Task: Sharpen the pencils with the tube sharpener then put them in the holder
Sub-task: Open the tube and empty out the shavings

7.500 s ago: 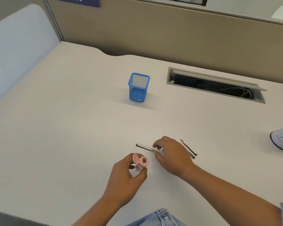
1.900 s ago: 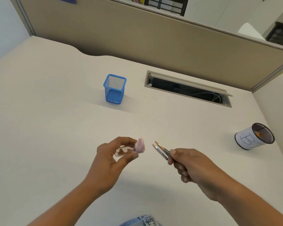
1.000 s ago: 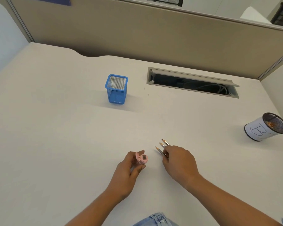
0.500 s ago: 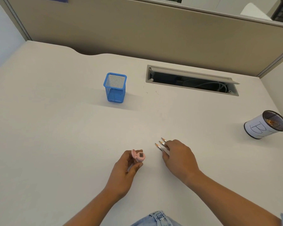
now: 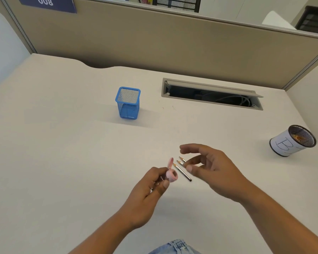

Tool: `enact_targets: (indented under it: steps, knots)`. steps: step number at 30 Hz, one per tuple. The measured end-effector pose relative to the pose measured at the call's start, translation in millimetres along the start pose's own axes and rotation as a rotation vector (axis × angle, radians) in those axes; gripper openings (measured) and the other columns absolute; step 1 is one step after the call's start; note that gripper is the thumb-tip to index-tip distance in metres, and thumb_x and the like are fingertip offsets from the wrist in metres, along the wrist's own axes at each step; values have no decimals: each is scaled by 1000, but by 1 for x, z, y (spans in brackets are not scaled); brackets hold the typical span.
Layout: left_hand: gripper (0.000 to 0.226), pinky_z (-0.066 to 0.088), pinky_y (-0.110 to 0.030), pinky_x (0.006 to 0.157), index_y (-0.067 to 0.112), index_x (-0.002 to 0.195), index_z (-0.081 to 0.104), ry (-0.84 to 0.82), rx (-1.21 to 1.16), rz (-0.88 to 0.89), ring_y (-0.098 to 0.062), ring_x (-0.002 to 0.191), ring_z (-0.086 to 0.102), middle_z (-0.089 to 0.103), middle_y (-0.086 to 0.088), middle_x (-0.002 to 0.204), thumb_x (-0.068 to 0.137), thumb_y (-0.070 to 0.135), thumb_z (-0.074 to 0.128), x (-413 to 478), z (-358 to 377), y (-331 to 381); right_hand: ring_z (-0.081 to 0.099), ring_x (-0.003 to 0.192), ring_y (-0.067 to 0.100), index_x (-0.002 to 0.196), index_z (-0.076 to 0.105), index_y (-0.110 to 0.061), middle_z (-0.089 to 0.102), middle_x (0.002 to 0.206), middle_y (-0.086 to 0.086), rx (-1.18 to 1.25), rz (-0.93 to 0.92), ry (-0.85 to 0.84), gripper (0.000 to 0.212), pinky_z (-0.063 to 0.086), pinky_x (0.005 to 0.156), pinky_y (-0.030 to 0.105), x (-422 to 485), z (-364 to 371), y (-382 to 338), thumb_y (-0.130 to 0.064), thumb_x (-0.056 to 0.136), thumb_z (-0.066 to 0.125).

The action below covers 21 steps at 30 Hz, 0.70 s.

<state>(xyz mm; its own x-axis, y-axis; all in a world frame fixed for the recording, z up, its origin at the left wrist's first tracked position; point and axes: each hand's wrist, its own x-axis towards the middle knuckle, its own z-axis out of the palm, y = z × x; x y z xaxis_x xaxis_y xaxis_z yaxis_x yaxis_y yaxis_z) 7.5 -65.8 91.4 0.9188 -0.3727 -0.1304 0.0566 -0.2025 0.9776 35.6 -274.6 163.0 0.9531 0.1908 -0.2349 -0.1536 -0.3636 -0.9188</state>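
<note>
Your left hand (image 5: 151,187) grips the pink tube sharpener (image 5: 171,174), lid flipped up; your right hand (image 5: 215,171) hovers spread over three pencils (image 5: 182,170) on the tabletop (image 5: 62,153); blue mesh holder (image 5: 128,103) upright, well beyond; paper-wrapped cup marked B (image 5: 292,141) far right.
</note>
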Motion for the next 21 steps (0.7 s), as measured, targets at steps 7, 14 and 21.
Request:
enact_targets:
  steps: [7,14,21]
  knots:
    - [25,46,-23,84,30,112,63,-101,-111,3,-4,88,54,64,9,97,95,37,47,-13,4,24,69,92,15,113,71,-28,72,103,-5,-52,-94,-14,38,58,80,34,-21,16,-12,-19,78,83]
    - [25,43,-11,69,26,108,69,-39,-142,-16,-3,78,54,67,7,92,94,34,49,-22,-1,36,70,93,14,102,74,-30,76,97,-10,-52,-119,131,30,59,80,37,-33,28,-16,-33,74,84]
    - [28,40,-22,61,29,107,72,39,-255,-40,-10,69,49,69,4,87,92,42,53,-23,-5,38,71,95,12,98,78,-28,76,99,-15,-19,-160,197,21,56,72,20,-43,38,-12,-25,77,80]
